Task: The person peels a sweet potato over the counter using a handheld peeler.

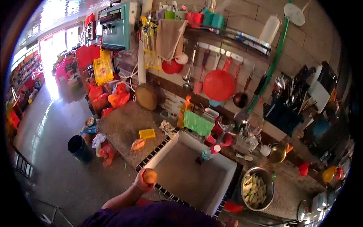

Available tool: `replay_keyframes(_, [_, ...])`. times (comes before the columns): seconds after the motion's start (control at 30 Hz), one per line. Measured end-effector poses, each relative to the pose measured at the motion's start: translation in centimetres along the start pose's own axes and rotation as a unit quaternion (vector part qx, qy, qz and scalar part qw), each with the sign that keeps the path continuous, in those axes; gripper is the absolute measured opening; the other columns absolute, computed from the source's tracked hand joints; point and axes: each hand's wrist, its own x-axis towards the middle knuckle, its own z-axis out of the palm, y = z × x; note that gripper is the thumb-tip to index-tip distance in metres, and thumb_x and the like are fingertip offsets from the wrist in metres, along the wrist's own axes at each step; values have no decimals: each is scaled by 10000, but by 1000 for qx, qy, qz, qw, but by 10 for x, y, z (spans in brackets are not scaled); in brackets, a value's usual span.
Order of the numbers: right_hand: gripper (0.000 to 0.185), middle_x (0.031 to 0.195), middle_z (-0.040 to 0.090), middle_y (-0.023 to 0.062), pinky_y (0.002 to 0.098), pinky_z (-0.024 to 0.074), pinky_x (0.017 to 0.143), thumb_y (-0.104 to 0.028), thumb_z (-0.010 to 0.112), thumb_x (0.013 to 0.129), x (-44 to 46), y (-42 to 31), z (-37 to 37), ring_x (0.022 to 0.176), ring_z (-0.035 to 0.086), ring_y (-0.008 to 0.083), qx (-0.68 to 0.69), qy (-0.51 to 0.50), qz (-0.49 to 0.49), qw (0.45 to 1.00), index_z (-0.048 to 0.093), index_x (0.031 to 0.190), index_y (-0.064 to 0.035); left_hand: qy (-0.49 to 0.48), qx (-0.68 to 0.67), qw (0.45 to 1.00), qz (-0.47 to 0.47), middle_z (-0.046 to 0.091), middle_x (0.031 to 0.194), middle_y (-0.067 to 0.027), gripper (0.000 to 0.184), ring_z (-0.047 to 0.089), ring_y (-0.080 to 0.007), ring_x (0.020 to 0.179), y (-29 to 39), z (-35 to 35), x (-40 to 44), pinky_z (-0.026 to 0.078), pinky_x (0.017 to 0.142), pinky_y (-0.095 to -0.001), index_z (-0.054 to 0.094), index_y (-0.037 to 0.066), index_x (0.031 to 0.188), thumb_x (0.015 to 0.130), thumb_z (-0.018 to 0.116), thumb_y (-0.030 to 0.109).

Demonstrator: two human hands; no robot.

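Observation:
My left hand (140, 183) is closed around a round orange-brown object (150, 176), whose exact kind I cannot make out. It is held over the near left corner of the white-rimmed sink (225, 189). Only a small part of my right hand (231, 222) shows at the bottom edge, below a red object (233, 206); its fingers are mostly out of view. Right of the sink stands a metal pot (270, 189) with pale green cut pieces (254, 190) in it.
A yellow sponge (147, 133) and an orange-and-white item (138, 144) lie on the left counter. A faucet (206, 154) reaches over the sink. Behind it are a green cloth (198, 123) and a soap bottle (185, 109). A dark bucket (79, 148) stands on the floor.

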Motion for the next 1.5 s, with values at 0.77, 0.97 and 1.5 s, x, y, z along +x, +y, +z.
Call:
replay_keyframes(0.77, [209,873,647,188,467,497,728,-227,555,826,9,38,-11,832,619,397,-40,-79,-90,992,649,880,-49,57,159,983,71,596,915,39,463,564,-180,829,-57,46,4,473,618,-337,572,216,1015,834,411,610])
replay_keyframes(0.97, [202,845,668,155,450,515,670,-274,575,825,5,97,-16,772,642,374,-14,20,-81,996,686,885,-116,138,140,980,-19,590,944,-43,627,549,-222,854,-66,96,-17,455,677,-331,572,169,1043,724,522,706])
replay_keyframes(1.5, [283,819,671,143,415,505,688,-322,572,820,110,121,-214,781,658,299,-93,188,63,976,677,849,-62,47,153,987,-17,603,974,-25,530,585,-214,861,-104,23,-40,497,708,-371,572,132,1036,758,582,583])
